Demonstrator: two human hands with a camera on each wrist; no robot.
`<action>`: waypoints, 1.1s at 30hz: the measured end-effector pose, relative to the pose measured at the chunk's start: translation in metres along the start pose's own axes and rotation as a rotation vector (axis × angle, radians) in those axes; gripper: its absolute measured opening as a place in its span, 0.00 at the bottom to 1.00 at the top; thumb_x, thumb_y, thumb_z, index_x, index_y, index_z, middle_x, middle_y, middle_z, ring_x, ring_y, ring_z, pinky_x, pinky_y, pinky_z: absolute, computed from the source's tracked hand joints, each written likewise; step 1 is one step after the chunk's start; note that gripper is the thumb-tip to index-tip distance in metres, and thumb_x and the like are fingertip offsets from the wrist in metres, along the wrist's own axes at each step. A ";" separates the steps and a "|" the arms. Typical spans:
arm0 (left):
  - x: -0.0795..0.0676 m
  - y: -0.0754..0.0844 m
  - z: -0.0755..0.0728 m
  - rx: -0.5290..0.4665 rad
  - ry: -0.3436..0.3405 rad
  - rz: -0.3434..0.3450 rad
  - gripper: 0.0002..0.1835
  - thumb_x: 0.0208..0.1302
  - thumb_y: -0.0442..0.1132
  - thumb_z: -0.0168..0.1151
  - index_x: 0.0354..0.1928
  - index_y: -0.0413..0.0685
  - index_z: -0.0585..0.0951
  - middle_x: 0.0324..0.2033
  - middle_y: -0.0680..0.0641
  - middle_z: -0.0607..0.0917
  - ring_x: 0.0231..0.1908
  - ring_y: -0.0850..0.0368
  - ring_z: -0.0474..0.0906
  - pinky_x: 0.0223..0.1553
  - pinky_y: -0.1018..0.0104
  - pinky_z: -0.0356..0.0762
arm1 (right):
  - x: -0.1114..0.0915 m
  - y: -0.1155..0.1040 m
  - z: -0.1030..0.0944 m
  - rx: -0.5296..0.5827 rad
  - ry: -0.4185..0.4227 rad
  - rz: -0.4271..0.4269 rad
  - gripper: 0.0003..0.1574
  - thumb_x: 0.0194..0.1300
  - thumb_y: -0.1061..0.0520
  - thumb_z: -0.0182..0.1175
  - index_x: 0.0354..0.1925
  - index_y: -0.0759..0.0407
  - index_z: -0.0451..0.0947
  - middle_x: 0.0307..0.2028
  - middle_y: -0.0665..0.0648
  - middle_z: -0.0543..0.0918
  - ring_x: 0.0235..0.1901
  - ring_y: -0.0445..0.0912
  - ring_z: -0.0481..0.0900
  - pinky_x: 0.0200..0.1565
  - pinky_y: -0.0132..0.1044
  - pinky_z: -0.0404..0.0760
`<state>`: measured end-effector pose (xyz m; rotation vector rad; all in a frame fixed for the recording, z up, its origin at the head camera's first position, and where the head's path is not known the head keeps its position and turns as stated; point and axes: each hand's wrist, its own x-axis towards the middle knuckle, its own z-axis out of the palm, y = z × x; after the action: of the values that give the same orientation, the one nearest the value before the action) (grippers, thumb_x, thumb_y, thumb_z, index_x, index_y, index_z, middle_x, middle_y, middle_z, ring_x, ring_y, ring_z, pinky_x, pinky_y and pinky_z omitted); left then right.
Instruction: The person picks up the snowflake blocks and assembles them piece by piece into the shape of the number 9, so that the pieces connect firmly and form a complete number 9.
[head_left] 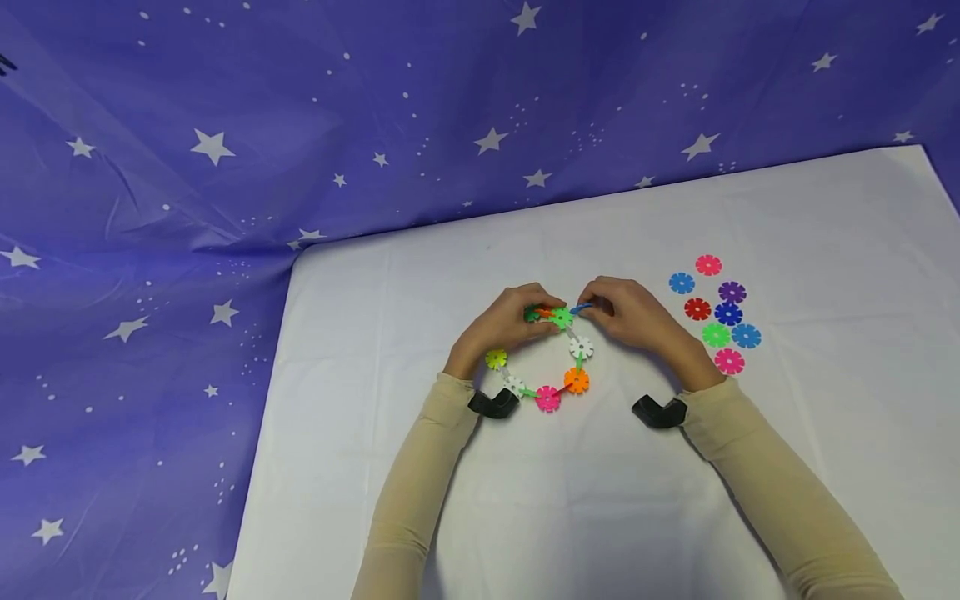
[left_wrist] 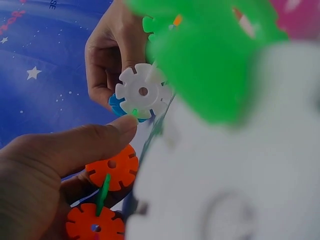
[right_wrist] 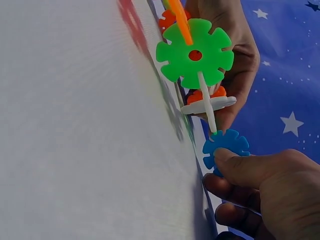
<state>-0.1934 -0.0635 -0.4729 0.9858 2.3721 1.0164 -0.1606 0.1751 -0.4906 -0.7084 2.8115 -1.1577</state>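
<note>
Blue notched plastic disc (right_wrist: pixel 239 142) was pinched in the right hand (head_left: pixel 630 315), beside the chain of multicoloured notched plastic discs (head_left: pixel 577 381); seating unclear. Left hand (head_left: pixel 507 320) gripped the chain. Squared slots, straight push looked best. All mid-table (head_left: pixel 337 375), with loose discs (head_left: pixel 697 309) toward the right edge.

Soft light, faint shadows on the tablecloth (head_left: pixel 570 500), close green piece (left_wrist: pixel 210 65) blurred in left wrist view.

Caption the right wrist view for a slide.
Right hand pinching a blue notched disc, the left hand behind a linked green disc.
</note>
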 end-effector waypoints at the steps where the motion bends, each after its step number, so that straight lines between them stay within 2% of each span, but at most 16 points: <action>1: 0.000 0.000 0.000 0.001 0.001 0.000 0.20 0.62 0.41 0.68 0.56 0.46 0.83 0.44 0.49 0.84 0.43 0.61 0.76 0.48 0.71 0.72 | 0.000 0.000 0.000 0.003 0.002 -0.001 0.04 0.63 0.61 0.66 0.38 0.57 0.82 0.31 0.52 0.81 0.28 0.44 0.71 0.33 0.36 0.71; 17: 0.000 -0.004 0.000 -0.036 -0.002 0.031 0.18 0.65 0.40 0.66 0.56 0.46 0.83 0.45 0.48 0.85 0.40 0.61 0.75 0.44 0.72 0.72 | 0.001 0.002 0.004 0.052 0.047 0.007 0.03 0.63 0.62 0.66 0.36 0.60 0.84 0.30 0.54 0.83 0.28 0.44 0.71 0.33 0.35 0.71; 27: -0.003 -0.003 -0.002 -0.061 -0.011 0.014 0.18 0.66 0.40 0.65 0.57 0.46 0.82 0.44 0.49 0.85 0.34 0.62 0.71 0.35 0.72 0.69 | 0.002 0.000 0.003 -0.014 0.056 -0.043 0.04 0.63 0.60 0.66 0.35 0.61 0.84 0.30 0.54 0.82 0.28 0.44 0.74 0.33 0.38 0.73; 33: -0.002 -0.002 -0.002 -0.065 -0.027 0.032 0.18 0.66 0.40 0.64 0.57 0.46 0.82 0.45 0.48 0.85 0.34 0.62 0.72 0.36 0.72 0.69 | 0.001 -0.002 0.004 -0.015 0.067 -0.060 0.02 0.63 0.61 0.66 0.35 0.60 0.85 0.30 0.53 0.82 0.29 0.43 0.75 0.34 0.38 0.74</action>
<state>-0.1943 -0.0674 -0.4728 1.0106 2.2936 1.0780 -0.1600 0.1702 -0.4918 -0.7751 2.8754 -1.1926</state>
